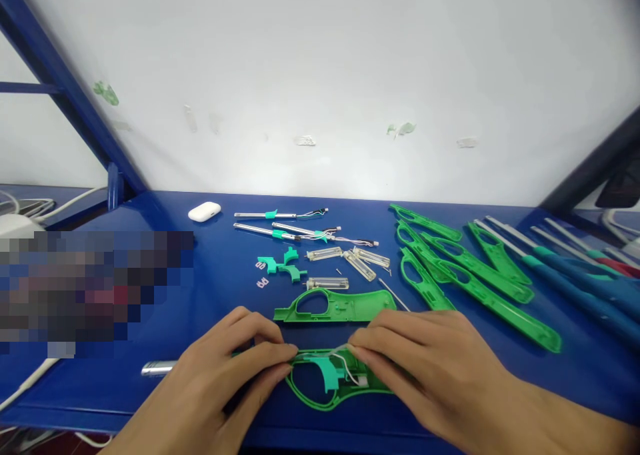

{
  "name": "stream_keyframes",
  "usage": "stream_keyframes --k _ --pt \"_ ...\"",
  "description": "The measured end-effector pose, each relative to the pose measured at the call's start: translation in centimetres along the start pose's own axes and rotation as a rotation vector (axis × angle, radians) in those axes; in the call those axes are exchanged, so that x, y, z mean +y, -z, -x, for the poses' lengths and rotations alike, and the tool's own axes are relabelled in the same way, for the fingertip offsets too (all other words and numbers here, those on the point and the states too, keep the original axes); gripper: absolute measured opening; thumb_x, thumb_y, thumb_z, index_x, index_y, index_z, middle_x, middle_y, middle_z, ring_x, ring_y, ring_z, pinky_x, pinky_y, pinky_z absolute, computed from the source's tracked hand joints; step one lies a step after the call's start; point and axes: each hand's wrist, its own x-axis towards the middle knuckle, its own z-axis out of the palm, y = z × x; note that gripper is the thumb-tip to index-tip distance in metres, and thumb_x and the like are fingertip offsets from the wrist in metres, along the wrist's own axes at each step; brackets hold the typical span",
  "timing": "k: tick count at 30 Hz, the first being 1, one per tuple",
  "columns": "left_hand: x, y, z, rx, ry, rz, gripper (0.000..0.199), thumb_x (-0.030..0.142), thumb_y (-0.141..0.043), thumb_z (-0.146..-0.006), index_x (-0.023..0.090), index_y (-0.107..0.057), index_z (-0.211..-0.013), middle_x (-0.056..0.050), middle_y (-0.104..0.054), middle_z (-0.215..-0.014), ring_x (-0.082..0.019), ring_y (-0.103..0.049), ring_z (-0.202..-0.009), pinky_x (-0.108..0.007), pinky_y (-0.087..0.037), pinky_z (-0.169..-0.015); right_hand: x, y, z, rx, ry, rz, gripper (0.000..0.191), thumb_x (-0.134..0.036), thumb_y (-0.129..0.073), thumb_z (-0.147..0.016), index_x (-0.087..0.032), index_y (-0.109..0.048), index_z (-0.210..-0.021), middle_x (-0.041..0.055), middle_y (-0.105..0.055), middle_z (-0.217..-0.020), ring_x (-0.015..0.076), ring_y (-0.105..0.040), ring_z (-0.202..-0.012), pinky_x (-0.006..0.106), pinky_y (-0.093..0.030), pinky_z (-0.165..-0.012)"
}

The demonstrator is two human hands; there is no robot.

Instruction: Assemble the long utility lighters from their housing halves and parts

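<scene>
A green half shell with a finger loop lies near the front of the blue table. My left hand pinches its left end, thumb and forefinger together. A silver tube sticks out to the left from behind that hand. Inside the shell sit a teal trigger piece and a white wire leading to a small white part. My right hand is closed at the shell's upper edge, fingertips beside the wire; its grip is partly hidden. Just behind lies another green half shell.
Clear lighter bodies, teal pieces and metal tubes with wires lie behind the shells. Green shells and blue lighters are at the right. A white case sits back left, above a pixelated area.
</scene>
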Motion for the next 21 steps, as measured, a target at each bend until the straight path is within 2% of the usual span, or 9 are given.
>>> stream_keyframes --k 5,13,17,19,21 --pt "0.1 -0.1 0.4 0.011 0.012 0.046 0.023 0.021 -0.057 -0.112 0.036 -0.074 -0.119 0.005 -0.071 -0.113 -0.011 -0.069 -0.100 -0.016 -0.057 -0.090 0.0 0.0 0.1 0.067 0.003 0.017 0.024 -0.024 -0.054 -0.116 -0.022 -0.076 -0.107 -0.0009 -0.076 -0.085 0.0119 -0.069 -0.066 0.028 -0.044 -0.057" --pt "0.0 -0.2 0.4 0.005 0.004 0.001 0.022 0.022 -0.058 -0.111 0.034 -0.075 -0.117 0.004 -0.072 -0.110 -0.011 -0.071 -0.098 -0.015 -0.059 -0.089 -0.2 0.0 0.1 0.000 -0.030 -0.009 0.021 -0.022 -0.057 -0.113 -0.025 -0.076 -0.103 -0.0025 -0.075 -0.085 0.0132 -0.070 -0.068 0.033 -0.039 -0.056" --pt "-0.6 -0.3 0.7 0.046 0.005 -0.120 0.022 0.038 -0.061 -0.111 0.036 -0.074 -0.129 0.001 -0.075 -0.118 -0.015 -0.075 -0.105 -0.019 -0.062 -0.095 -0.2 0.7 -0.2 -0.007 -0.061 -0.056 0.016 -0.024 -0.061 -0.111 -0.027 -0.076 -0.107 -0.0032 -0.074 -0.086 0.0130 -0.068 -0.066 0.032 -0.040 -0.058" --pt "-1.0 0.0 1.4 0.078 0.049 -0.188 0.030 0.049 -0.061 -0.111 0.037 -0.072 -0.136 0.001 -0.076 -0.128 -0.018 -0.076 -0.112 -0.022 -0.062 -0.101 0.3 1.5 -0.6 0.046 -0.073 -0.075 0.015 -0.024 -0.061 -0.111 -0.025 -0.075 -0.110 -0.0024 -0.075 -0.087 0.0126 -0.067 -0.065 0.030 -0.043 -0.058" --pt "-1.6 0.6 2.2 0.105 0.106 -0.222 0.033 0.054 -0.062 -0.109 0.038 -0.074 -0.135 0.002 -0.077 -0.131 -0.017 -0.077 -0.113 -0.021 -0.061 -0.103 1.3 2.5 -1.1 0.115 -0.112 -0.048 0.015 -0.022 -0.060 -0.110 -0.024 -0.075 -0.107 -0.0014 -0.076 -0.087 0.0123 -0.067 -0.065 0.028 -0.046 -0.059"
